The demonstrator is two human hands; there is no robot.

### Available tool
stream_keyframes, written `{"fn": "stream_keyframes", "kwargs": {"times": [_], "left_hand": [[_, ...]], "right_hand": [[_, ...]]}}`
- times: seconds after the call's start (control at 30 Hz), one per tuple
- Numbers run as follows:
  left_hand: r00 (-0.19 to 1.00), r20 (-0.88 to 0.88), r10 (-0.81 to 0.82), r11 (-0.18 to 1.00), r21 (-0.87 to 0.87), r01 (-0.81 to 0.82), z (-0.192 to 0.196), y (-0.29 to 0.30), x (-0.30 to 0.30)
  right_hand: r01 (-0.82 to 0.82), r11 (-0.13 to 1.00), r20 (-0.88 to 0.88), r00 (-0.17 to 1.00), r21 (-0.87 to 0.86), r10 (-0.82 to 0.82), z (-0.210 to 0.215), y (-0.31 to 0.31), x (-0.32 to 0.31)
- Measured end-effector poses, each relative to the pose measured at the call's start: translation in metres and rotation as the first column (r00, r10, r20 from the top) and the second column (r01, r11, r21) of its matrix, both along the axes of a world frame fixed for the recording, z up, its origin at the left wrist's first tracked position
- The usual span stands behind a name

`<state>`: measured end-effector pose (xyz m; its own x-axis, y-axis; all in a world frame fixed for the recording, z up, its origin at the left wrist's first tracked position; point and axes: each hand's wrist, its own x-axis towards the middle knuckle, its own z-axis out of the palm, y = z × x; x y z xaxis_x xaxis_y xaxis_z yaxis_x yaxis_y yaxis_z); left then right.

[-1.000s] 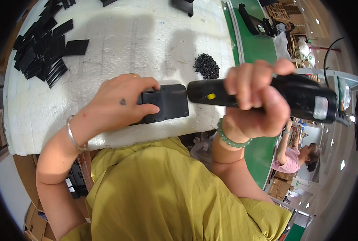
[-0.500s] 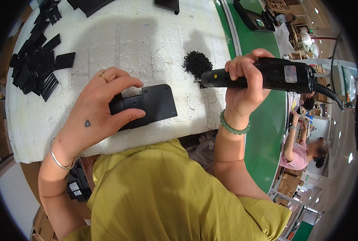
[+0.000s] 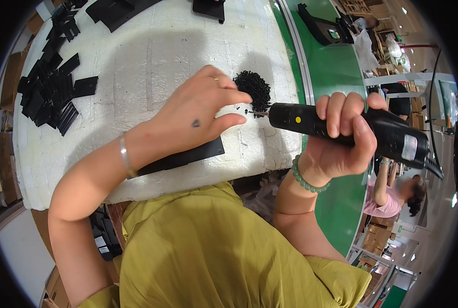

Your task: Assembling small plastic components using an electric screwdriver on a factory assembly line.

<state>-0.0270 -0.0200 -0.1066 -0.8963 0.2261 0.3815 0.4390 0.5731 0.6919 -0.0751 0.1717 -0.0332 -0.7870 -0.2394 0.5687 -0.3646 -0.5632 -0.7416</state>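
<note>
My right hand (image 3: 344, 131) is wrapped around a black electric screwdriver (image 3: 301, 119), its thin bit pointing left. A small dark screw (image 3: 246, 111) sits at or just by the bit's tip. My left hand (image 3: 198, 110) reaches over beside that tip, thumb and index finger apart on either side of it, nothing seen between them. Just beyond lies a heap of small black screws (image 3: 252, 88) on the white padded work surface (image 3: 152, 66). Beneath my left hand and forearm rests a flat black plastic cover (image 3: 195, 155), largely hidden by them.
Many thin black plates (image 3: 49, 95) lie heaped at the left. Larger black plastic parts (image 3: 118, 11) are at the far edge, with another black piece (image 3: 208, 9). A black device (image 3: 321, 28) stands on the green table (image 3: 337, 66). A person in pink (image 3: 385, 200) is at the right.
My left hand has left the black cover and moved right to the screw heap, its fingers by the bit. The screwdriver has shifted right and slightly nearer, still in my right hand.
</note>
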Motion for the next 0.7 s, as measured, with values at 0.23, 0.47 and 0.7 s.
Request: {"fn": "stream_keyframes", "kwargs": {"times": [0.23, 0.47, 0.7], "left_hand": [[0.975, -0.207, -0.087, 0.996, -0.04, 0.08, -0.009, 0.008, -0.026], [0.979, -0.2, -0.027, 0.999, 0.029, 0.033, -0.001, 0.006, -0.016], [0.983, -0.183, -0.024, 0.998, 0.06, 0.035, 0.006, 0.004, -0.006]], "right_hand": [[-0.045, 0.999, -0.13, 0.991, -0.015, 0.043, 0.008, 0.006, -0.002], [-0.181, 0.983, -0.213, 0.962, -0.042, 0.168, 0.01, 0.008, -0.003], [-0.22, 0.975, -0.23, 0.949, 0.016, 0.218, 0.013, 0.001, 0.009]]}}
